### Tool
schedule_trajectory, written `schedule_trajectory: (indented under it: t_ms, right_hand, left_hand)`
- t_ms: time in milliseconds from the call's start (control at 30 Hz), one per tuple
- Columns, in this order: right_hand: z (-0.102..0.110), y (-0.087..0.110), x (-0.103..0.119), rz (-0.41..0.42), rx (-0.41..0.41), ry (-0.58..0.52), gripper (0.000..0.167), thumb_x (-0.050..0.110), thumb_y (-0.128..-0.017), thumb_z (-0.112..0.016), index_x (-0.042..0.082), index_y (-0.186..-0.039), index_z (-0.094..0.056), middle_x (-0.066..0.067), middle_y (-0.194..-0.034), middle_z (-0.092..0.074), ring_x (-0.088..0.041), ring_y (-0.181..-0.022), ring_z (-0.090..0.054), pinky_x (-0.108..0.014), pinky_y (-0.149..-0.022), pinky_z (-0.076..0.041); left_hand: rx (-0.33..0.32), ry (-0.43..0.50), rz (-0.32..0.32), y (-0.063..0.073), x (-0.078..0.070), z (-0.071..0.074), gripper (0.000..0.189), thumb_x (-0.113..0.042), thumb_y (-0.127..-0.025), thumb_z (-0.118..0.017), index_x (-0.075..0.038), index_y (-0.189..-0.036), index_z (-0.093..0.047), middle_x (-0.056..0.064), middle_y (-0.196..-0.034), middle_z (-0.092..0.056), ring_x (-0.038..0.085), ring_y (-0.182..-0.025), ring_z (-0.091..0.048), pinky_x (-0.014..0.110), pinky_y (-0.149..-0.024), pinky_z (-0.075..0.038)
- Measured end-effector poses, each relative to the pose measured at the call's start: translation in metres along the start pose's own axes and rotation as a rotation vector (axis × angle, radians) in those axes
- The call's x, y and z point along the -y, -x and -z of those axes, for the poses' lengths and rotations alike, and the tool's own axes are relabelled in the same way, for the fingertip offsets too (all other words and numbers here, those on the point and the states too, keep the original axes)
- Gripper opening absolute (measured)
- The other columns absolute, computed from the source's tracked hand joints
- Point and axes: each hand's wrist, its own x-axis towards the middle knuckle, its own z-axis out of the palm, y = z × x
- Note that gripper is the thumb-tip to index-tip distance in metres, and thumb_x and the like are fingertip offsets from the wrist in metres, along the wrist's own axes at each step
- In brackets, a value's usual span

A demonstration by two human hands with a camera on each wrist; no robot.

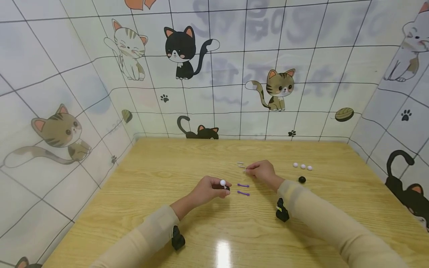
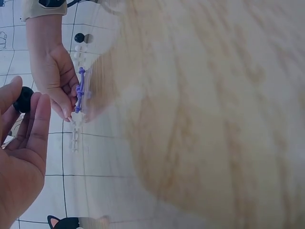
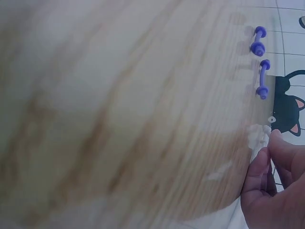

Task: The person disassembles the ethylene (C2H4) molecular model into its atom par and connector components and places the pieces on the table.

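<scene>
My left hand (image 1: 209, 191) holds a black ball (image 2: 23, 100) between thumb and fingers, above the table. A white ball (image 1: 222, 182) stands up from it on a short white piece. Farther forward, my right hand (image 1: 263, 172) is low at the tabletop, thumb and fingertips pinching a small white connector (image 1: 245, 171), mostly hidden by the fingertips. Just beyond those fingertips lie two more white connectors (image 1: 240, 162). Two purple connectors with knobbed ends, one nearer (image 1: 243, 193) and one farther (image 1: 243, 185), lie between the hands.
To the right of my right hand, three white balls (image 1: 303, 166) sit in a row, with another black ball (image 1: 302, 179) in front of them. The wooden table (image 1: 161, 160) meets a cat-printed cloth wall (image 1: 231, 123). Each sleeve carries a black wrist device (image 1: 282, 210).
</scene>
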Motion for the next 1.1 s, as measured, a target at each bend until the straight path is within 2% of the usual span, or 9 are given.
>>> schedule_trajectory:
  t_ms: [133, 300, 500, 667, 767, 900, 1000, 1100]
  right_hand:
    - [0.000, -0.002, 0.000, 0.003, 0.008, 0.026, 0.016, 0.013, -0.088, -0.074, 0.003, -0.100, -0.076, -0.008, -0.097, -0.070, -0.016, -0.078, -0.062, -0.027, -0.065, -0.052]
    - [0.000, -0.006, 0.002, 0.019, 0.027, 0.088, 0.014, 0.012, -0.086, -0.076, 0.003, -0.097, -0.076, -0.009, -0.098, -0.070, -0.021, -0.087, -0.062, -0.031, -0.072, -0.052]
    - [-0.001, -0.008, 0.003, 0.052, 0.037, 0.158, 0.012, 0.013, -0.084, -0.077, 0.003, -0.093, -0.077, -0.010, -0.100, -0.069, -0.029, -0.098, -0.060, -0.042, -0.086, -0.048]
    - [-0.002, -0.011, 0.002, 0.062, 0.027, 0.170, 0.011, 0.012, -0.084, -0.078, 0.004, -0.091, -0.077, -0.009, -0.098, -0.070, -0.027, -0.096, -0.060, -0.041, -0.085, -0.048]
    - [-0.002, -0.011, 0.002, 0.065, 0.027, 0.171, 0.011, 0.012, -0.084, -0.077, 0.003, -0.091, -0.077, -0.009, -0.097, -0.070, -0.026, -0.095, -0.060, -0.041, -0.084, -0.048]
    - [-0.001, -0.011, 0.002, 0.072, 0.025, 0.173, 0.011, 0.011, -0.083, -0.078, 0.003, -0.091, -0.077, -0.009, -0.096, -0.070, -0.027, -0.095, -0.060, -0.041, -0.084, -0.048]
    - [-0.001, -0.010, 0.003, 0.079, 0.021, 0.182, 0.011, 0.011, -0.082, -0.079, 0.003, -0.090, -0.077, -0.009, -0.094, -0.071, -0.026, -0.093, -0.061, -0.041, -0.084, -0.048]
    - [-0.002, -0.010, 0.003, 0.080, 0.021, 0.180, 0.012, 0.011, -0.082, -0.079, 0.003, -0.090, -0.077, -0.008, -0.093, -0.071, -0.026, -0.092, -0.061, -0.040, -0.083, -0.049]
  left_hand:
    - [0.008, 0.002, -0.007, -0.001, -0.001, -0.001, 0.029, -0.008, -0.091, -0.070, 0.012, -0.112, -0.067, 0.025, -0.118, -0.063, 0.018, -0.090, -0.068, 0.033, -0.076, -0.056]
    - [0.010, 0.012, 0.007, -0.002, -0.003, -0.001, 0.031, -0.008, -0.090, -0.071, 0.012, -0.113, -0.066, 0.024, -0.114, -0.065, 0.015, -0.088, -0.068, 0.033, -0.075, -0.056]
    - [-0.020, 0.025, 0.026, -0.002, -0.003, -0.002, 0.031, -0.007, -0.087, -0.074, 0.010, -0.112, -0.067, 0.012, -0.100, -0.070, 0.022, -0.084, -0.069, 0.037, -0.075, -0.057]
    - [-0.040, -0.015, 0.014, -0.002, -0.003, -0.003, 0.024, -0.009, -0.086, -0.075, 0.002, -0.108, -0.072, 0.006, -0.094, -0.070, 0.020, -0.081, -0.069, 0.038, -0.071, -0.057]
    - [-0.040, -0.030, 0.007, 0.002, -0.015, -0.005, 0.020, -0.008, -0.087, -0.074, 0.000, -0.105, -0.073, 0.005, -0.092, -0.070, 0.015, -0.078, -0.067, 0.047, -0.071, -0.056]
    - [-0.038, -0.040, -0.005, 0.009, -0.031, -0.007, 0.017, -0.003, -0.087, -0.073, 0.002, -0.103, -0.073, 0.005, -0.089, -0.070, 0.012, -0.073, -0.062, 0.058, -0.071, -0.052]
    - [-0.037, -0.056, -0.009, 0.009, -0.032, -0.008, 0.016, -0.002, -0.086, -0.073, 0.002, -0.101, -0.073, 0.003, -0.087, -0.069, 0.021, -0.073, -0.062, 0.058, -0.070, -0.052]
    - [-0.034, -0.067, -0.002, 0.007, -0.028, -0.008, 0.016, -0.003, -0.086, -0.074, 0.001, -0.101, -0.073, 0.003, -0.087, -0.069, 0.038, -0.077, -0.062, 0.060, -0.070, -0.051]
